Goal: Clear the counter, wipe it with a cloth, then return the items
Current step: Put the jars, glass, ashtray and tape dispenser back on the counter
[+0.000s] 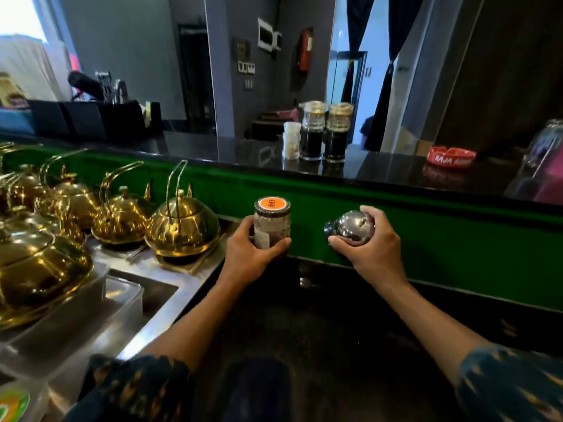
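The left hand (249, 254) grips a jar (272, 222) and the right hand (370, 243) a steel shaker (350, 226) above the dark table (304, 324), so items are mid-move, whether clearing or returning I cannot tell, and no cloth shows

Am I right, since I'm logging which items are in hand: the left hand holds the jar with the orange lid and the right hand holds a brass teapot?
Not quite. The head view shows the right hand holding a shiny silver container, not a brass teapot. The left hand does hold the jar with the orange lid.
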